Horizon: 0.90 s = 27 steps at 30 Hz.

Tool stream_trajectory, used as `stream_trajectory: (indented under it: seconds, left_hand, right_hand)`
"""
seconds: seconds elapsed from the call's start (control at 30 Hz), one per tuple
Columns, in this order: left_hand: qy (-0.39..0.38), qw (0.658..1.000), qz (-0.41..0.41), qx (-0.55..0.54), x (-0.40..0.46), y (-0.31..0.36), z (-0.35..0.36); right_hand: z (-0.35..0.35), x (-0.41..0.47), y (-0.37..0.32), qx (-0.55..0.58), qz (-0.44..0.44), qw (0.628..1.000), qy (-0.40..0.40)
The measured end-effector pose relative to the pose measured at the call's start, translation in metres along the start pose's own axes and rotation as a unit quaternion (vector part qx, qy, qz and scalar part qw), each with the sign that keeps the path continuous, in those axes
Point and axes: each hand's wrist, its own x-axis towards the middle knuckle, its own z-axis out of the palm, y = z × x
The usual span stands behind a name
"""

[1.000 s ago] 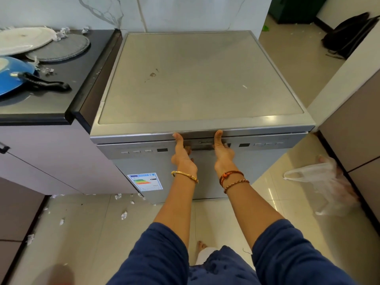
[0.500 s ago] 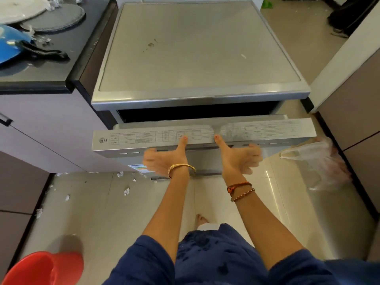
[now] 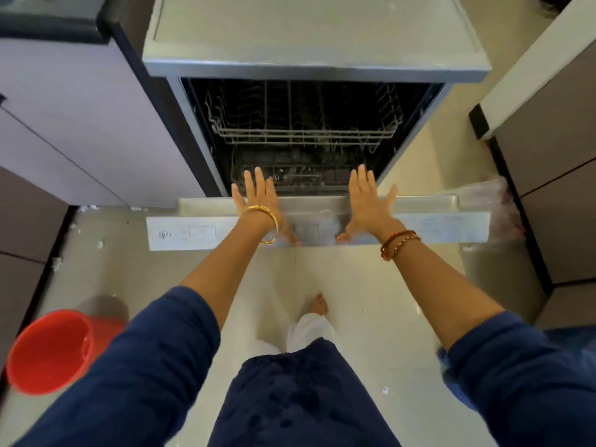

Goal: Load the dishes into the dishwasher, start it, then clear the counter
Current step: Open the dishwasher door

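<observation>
Dishwasher (image 3: 316, 33), a boxy grey-steel machine with a flat pale top, stood open straight ahead of both my hands, its dark cavity beyond my fingertips. Its silver drop-down door (image 3: 200, 232) lay lowered under my palms, the printed top edge facing me. Beyond my fingers hung the grey wire upper rack (image 3: 303, 130), and lower down, just past my fingertips, the lower rack showed only dimly. To the left of my left hand rose the pale lilac cabinet (image 3: 80, 124). Well behind my left hand, on the floor by my elbow, sat a round red plastic bucket (image 3: 48, 351). Beyond my right hand, at the door's far end, a crumpled clear plastic bag (image 3: 496, 201) lay blurred. My left hand (image 3: 258, 201), with a gold bangle at the wrist, was spread flat on the door, fingers straight. My right hand (image 3: 367, 201), with red and gold beaded bracelets, was likewise spread and pressing flat.
</observation>
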Motion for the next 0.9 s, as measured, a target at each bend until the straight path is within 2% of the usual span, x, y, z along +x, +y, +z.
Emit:
stream_trajectory:
  seconds: [0.1,0.17,0.37,0.57,0.77,0.9]
  left_hand:
    - [-0.035,0.998,0.017,0.053,-0.011,0.005,0.044]
    - [-0.033,0.999,0.029,0.031,-0.024,0.005,0.08]
    - [-0.105,0.992,0.065,-0.002,-0.065,0.004,0.19]
    - [-0.138,0.985,0.014,-0.097,-0.067,0.013,0.336]
    - [-0.135,0.987,-0.013,-0.084,-0.031,0.022,0.5]
    - [-0.144,0.987,0.004,-0.065,-0.004,0.022,0.57]
  right_hand:
    - [0.04,-0.011,-0.002,-0.051,-0.035,0.994,-0.091]
    - [0.071,-0.022,0.0,-0.05,-0.053,0.992,-0.1]
    - [0.182,-0.069,-0.002,0.001,-0.066,0.988,-0.142]
    - [0.332,-0.085,-0.004,0.133,-0.051,0.978,-0.151]
    - [0.501,-0.064,-0.009,0.131,-0.038,0.981,-0.136]
    - [0.573,-0.04,-0.006,0.15,-0.035,0.974,-0.164]
